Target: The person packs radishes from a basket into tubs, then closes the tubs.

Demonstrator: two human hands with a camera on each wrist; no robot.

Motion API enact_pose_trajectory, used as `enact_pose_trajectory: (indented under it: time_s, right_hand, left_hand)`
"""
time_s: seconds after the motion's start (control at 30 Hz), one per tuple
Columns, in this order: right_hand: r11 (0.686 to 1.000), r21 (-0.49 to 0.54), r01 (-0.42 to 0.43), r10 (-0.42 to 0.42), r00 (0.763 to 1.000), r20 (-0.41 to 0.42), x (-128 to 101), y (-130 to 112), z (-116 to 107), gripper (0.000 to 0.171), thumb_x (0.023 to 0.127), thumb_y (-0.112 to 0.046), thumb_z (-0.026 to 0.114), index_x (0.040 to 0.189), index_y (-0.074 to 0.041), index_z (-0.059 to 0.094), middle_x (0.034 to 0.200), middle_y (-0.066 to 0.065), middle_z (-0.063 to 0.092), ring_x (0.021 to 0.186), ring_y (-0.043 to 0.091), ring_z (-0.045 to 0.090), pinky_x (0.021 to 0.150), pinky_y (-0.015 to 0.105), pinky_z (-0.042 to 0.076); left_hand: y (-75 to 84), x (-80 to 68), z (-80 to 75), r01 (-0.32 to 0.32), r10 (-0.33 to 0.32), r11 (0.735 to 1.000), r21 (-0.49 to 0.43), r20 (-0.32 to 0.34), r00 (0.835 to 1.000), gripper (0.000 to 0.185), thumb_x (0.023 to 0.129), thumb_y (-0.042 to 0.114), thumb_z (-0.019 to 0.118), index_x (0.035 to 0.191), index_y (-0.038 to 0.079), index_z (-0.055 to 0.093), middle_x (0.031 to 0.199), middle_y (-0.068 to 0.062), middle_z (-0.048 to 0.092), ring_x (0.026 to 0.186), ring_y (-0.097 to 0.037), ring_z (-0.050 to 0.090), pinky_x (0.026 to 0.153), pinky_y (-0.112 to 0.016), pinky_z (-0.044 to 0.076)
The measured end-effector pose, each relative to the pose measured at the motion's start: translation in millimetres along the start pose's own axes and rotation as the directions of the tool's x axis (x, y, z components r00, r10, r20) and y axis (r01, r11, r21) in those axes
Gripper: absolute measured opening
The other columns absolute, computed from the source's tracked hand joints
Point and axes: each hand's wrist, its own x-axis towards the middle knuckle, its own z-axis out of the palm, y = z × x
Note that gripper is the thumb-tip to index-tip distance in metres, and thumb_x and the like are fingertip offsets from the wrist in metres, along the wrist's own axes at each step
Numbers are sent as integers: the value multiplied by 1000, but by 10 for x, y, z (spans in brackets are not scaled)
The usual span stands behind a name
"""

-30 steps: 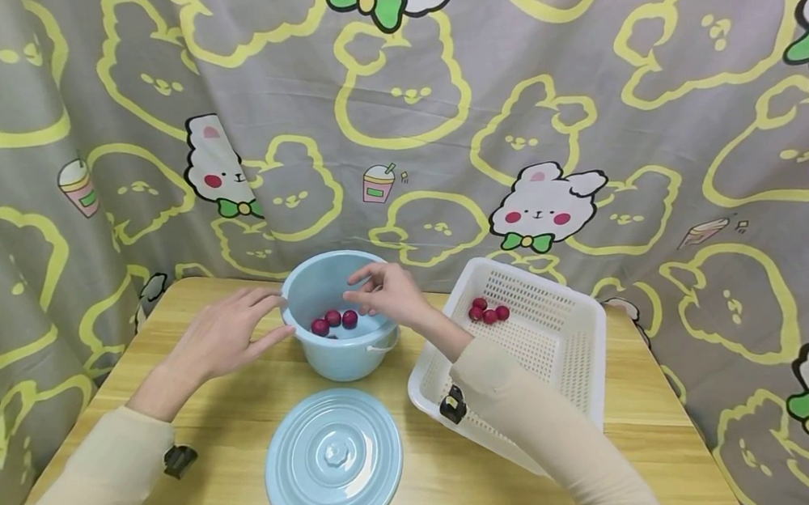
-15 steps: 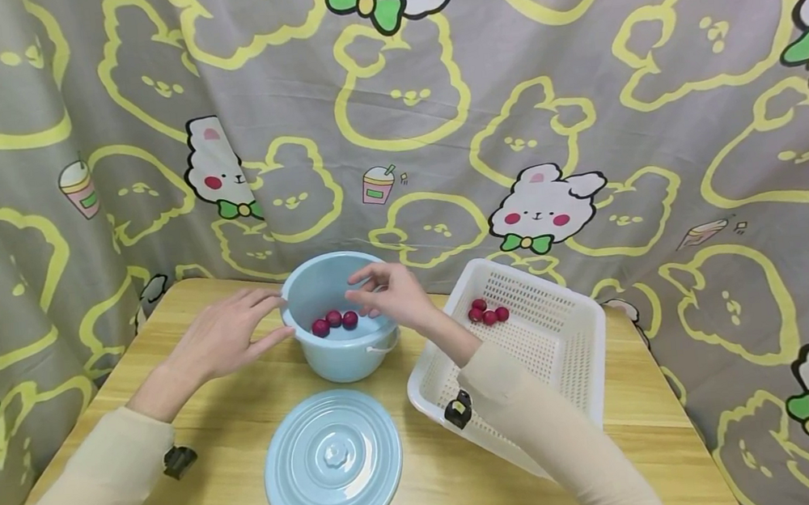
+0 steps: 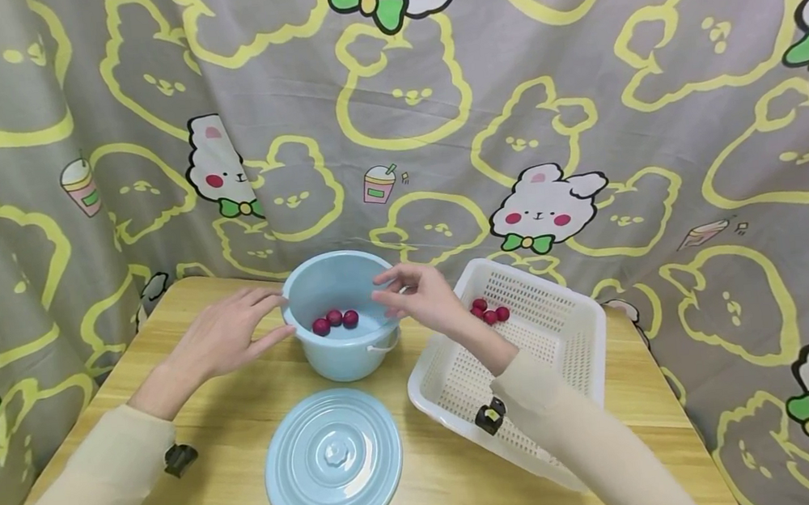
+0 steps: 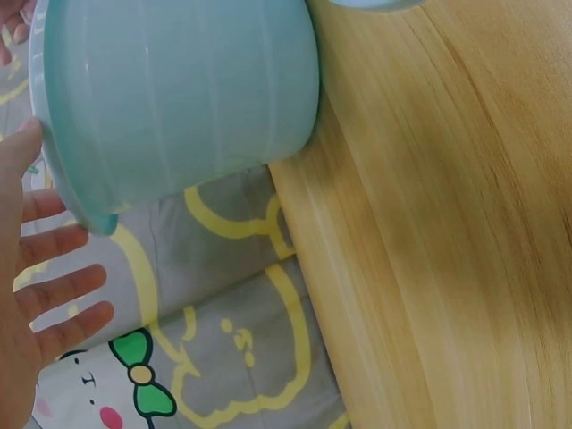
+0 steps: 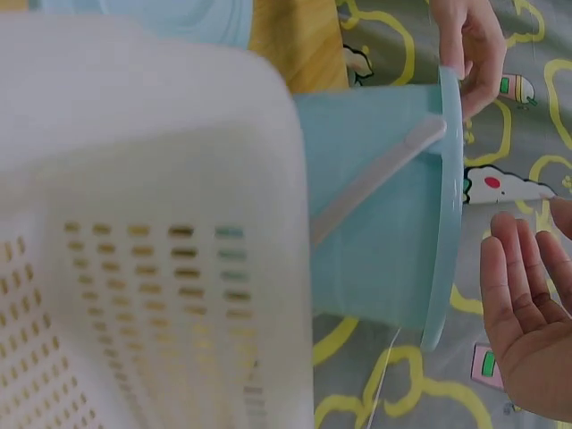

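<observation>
Left hand (image 3: pixel 225 331) is resting at the rim of the blue bucket (image 3: pixel 345 360), fingers extended, grip released. Right hand (image 3: pixel 419 296) is hovering above the bucket's right edge, fingers loosely bent, grip likewise released. Three red fruits (image 3: pixel 334 318) are lying inside the bucket; others (image 3: pixel 490 317) are sitting in the white basket (image 3: pixel 601 347) to its right. Blue lid (image 3: pixel 334 454) is lying on the tabletop (image 3: pixel 229 481), near side of the bucket.

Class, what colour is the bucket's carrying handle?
The handle is white; the right wrist view shows it best.
</observation>
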Motion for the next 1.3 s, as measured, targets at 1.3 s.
enact_pose_trajectory:
  time_s: [1.3]
  right_hand:
    - [928,-53,-368,341,900,-272,-181,1163,-1320,47,105,-26,67,140,4,60,122,23,74,92,17,76,97,42,64]
  left_hand:
    - [-12,-1,8,-2,2,1000,-10,0,1000,48,98,49,72,130,12,71,135,-11,71,124,-36,69,91,-57,62]
